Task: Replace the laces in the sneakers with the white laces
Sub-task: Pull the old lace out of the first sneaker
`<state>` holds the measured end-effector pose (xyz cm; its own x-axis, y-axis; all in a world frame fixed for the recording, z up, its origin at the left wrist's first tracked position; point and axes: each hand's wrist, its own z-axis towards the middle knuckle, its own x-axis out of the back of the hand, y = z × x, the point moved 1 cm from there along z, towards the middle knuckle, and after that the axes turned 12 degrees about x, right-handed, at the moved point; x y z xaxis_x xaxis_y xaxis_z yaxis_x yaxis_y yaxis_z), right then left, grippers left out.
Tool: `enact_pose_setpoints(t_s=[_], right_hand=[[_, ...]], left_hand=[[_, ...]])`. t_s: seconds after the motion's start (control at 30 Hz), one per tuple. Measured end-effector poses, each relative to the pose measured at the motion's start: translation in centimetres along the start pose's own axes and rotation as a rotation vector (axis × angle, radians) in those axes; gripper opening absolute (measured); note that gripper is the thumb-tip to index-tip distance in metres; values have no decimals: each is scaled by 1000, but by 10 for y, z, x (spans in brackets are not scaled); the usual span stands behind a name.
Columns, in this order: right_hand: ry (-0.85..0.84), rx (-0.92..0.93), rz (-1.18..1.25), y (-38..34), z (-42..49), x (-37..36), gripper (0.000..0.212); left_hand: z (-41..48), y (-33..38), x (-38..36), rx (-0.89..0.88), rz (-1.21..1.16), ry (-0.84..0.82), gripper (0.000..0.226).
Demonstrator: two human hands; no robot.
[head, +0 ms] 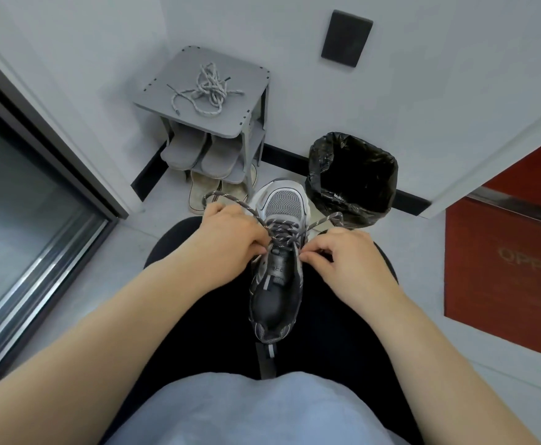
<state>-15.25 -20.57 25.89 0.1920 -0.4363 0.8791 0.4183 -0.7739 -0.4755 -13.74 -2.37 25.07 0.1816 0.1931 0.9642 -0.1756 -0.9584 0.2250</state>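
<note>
one sneaker (277, 293), one dark lace (283, 234) — left hand (227, 239), right hand (343, 255) seemingly pinching.

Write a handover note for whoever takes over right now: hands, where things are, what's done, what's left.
Left hand: pinches the dark grey speckled lace near the top eyelets of the grey-and-black mesh sneaker, which lies on the lap, toe pointing away.
Right hand: pinches the same lace on the opposite side.
Pale whitish speckled laces: loose heap on the grey shelf stand.
Done: dark lace untied, ends loose.
Left: pull it from the eyelets, thread in a white lace. No second sneaker in view.
</note>
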Motion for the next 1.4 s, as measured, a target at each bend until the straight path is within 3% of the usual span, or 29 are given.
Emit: enact_pose_setpoints(t_s=[0.27,0.4,0.5,0.67,0.8,0.93,0.97,1.13,1.27,1.4], right_hand=[[229,-45,-150,-1,-14,-16,7],[69,53,-186,-3,-8,-13,10],[14,103,-216,2,-5,-8,11],[205,-11,-205,5,-16,-18,14],[412,-117,29,15,-13,14,17],[95,110,115,10,-16,28,6],[65,122,144,8,-15,27,14],[129,87,149,4,10,19,42],[-86,24,3,10,20,11,31],[-137,-30,39,4,19,10,25]], left_hand=[[-2,-31,24,22,-113,66,21],[-6,-8,20,-135,-200,4,35],[-2,22,4,-109,-197,-18,34],[-4,30,-9,14,-282,29,27],[-5,22,-11,-8,-215,50,22],[2,20,-5,43,-390,106,23],[6,19,-4,78,-453,96,19],[11,16,-1,191,-432,41,12],[14,14,-1,177,-343,-64,10],[16,15,0,215,-320,-87,9]])
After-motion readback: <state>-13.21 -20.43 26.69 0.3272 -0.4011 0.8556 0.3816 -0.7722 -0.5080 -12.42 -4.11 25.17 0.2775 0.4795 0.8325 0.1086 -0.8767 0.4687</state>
